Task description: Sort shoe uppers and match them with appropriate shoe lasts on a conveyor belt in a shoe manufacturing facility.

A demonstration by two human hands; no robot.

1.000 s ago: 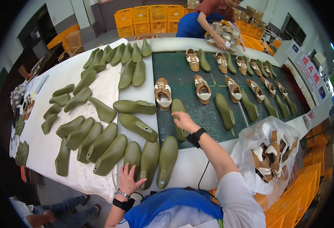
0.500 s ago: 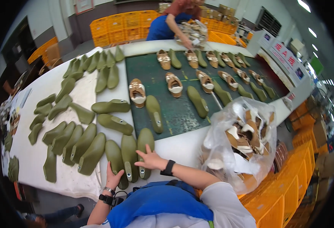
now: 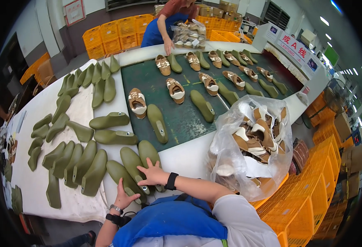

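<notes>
Where both hands rest, olive shoe lasts point(image 3: 138, 164) lie smooth.

Bare white table strip point(image 3: 185, 158) ahead of right hand point(image 3: 153, 175); plastic bag of shoe uppers point(image 3: 253, 144) blocks right, green lasts point(image 3: 82, 164) crowd left.

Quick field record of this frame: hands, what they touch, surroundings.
left hand: open, resting on an olive green shoe last at the table's near edge
right hand: open, fingers spread over the neighbouring last
mat: dark green, lasts and tan-and-white shoe uppers in rows
bag: clear plastic, full of uppers, right of the hands
co-worker: far end, holding another bag
crates: orange, stacked
</notes>
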